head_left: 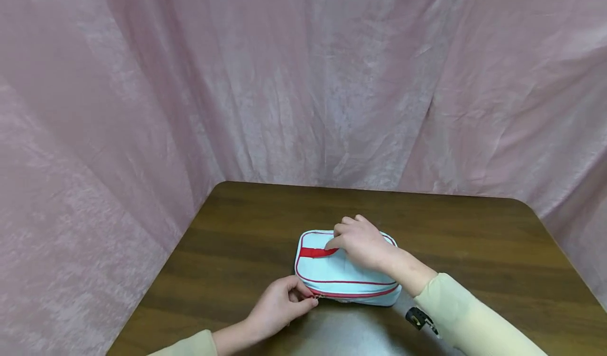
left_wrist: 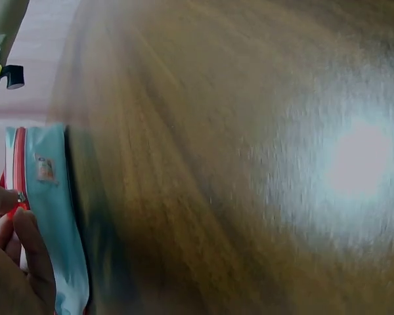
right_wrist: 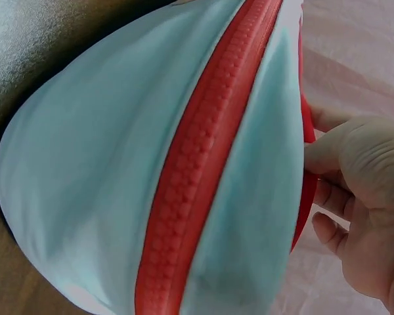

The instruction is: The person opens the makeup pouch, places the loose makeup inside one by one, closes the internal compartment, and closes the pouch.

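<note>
A light blue zippered pouch [head_left: 327,272] with red piping lies on the table, its red strap handle [head_left: 313,252] on top. My left hand [head_left: 280,304] is at the front left corner. Its thumb and forefinger pinch the small metal zipper pull [left_wrist: 21,197] on the red zipper [left_wrist: 20,157]. From above, my right hand [head_left: 362,243] holds the strap handle, with thumb and fingers around the red band in the right wrist view. There the closed teeth of the zipper [right_wrist: 197,157] run along the pouch side. A small printed label [left_wrist: 45,168] shows on the pouch's side.
The dark brown wooden table [head_left: 246,224] has rounded far corners and a bright glare near its front. Pink velvet curtain [head_left: 303,82] hangs behind and beside it. A black wrist camera [head_left: 417,318] sits at the right forearm.
</note>
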Motion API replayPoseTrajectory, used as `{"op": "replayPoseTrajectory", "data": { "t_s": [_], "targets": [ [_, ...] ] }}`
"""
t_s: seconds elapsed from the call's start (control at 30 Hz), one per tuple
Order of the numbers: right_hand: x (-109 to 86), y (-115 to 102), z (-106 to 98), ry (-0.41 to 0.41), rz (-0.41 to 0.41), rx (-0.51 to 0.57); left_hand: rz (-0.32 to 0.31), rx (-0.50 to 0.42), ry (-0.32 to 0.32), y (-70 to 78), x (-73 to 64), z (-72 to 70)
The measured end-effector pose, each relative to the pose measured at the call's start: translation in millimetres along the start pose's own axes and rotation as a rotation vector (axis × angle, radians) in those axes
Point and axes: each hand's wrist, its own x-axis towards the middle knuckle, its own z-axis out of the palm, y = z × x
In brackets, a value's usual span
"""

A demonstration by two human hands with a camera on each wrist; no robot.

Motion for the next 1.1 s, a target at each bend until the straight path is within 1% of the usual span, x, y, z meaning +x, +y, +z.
{"op": "replayPoseTrajectory", "data": {
  "t_s": [0.1,0.2,0.3,0.47,0.7,0.83,1.03,1.1],
  "targets": [
    [-0.6,1.4,1.7,0.005,-0.012,0.007,0.043,0.086,0.005,1.2,1.1,-1.1],
    [-1.4,1.2,2.7,0.018,-0.022,0.021,0.062,0.119,0.007,-0.1,1.1,-2.3],
    [-2.5,1.3,3.8,0.037,-0.035,0.028,0.067,0.132,0.009,-2.7,-0.4,-3.3],
    [-4.7,3.6,5.3,0.048,-0.051,0.022,0.05,0.123,0.007,-5.7,-2.1,-7.0],
    [-4.1,6.6,3.4,0.044,-0.052,0.025,0.014,0.086,-0.005,-6.3,-1.1,-16.8],
    [-2.5,8.3,2.8,0.037,-0.056,0.035,-0.009,0.084,0.013,-9.2,0.2,-23.9],
    [-4.0,11.1,1.3,0.03,-0.055,0.062,-0.025,0.138,0.054,-16.2,3.3,-33.1],
    [-4.7,12.4,1.4,0.036,-0.055,0.074,-0.037,0.14,0.064,-18.3,4.5,-35.9]
  ]
}}
